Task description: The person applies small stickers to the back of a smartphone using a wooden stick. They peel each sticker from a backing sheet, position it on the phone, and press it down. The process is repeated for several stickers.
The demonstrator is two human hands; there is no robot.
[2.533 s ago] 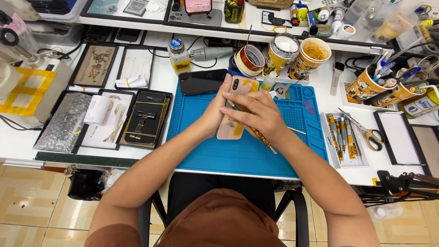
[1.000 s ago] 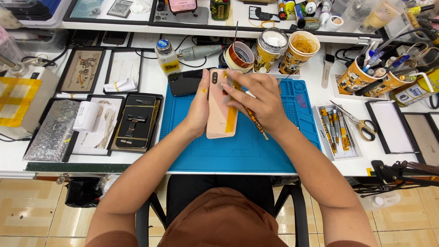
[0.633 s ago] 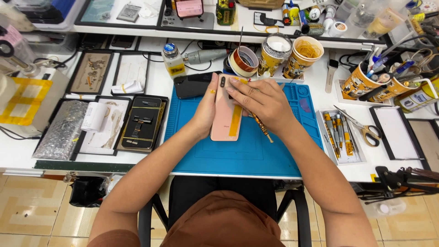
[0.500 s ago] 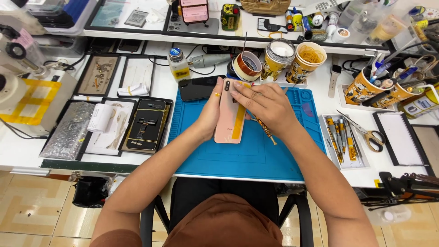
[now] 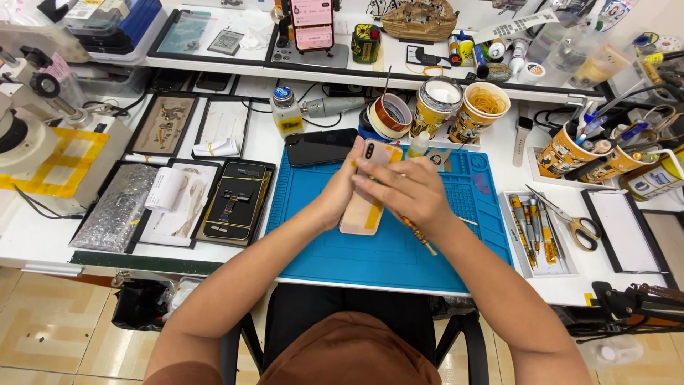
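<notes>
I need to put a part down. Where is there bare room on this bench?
Bare: the blue mat near the front edge, below the phone in both hands, left and right. Crowded: cups behind, tool tray right, frames left.

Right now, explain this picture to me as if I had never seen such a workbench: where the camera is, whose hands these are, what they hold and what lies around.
The one view comes from a camera worn on the person's head, looking straight down, so both bare arms reach up from the bottom edge. There is no machine, only hands. The left hand and the right hand together hold a pale pink phone, back side up, with a yellow strip on it, over a blue work mat. A thin tool pokes out under the right hand. A dark phone lies beside the mat's top left corner. To the right, a tray holds small tools, with scissors next to it. Paper cups stand behind the mat, and a microscope sits at far left.
</notes>
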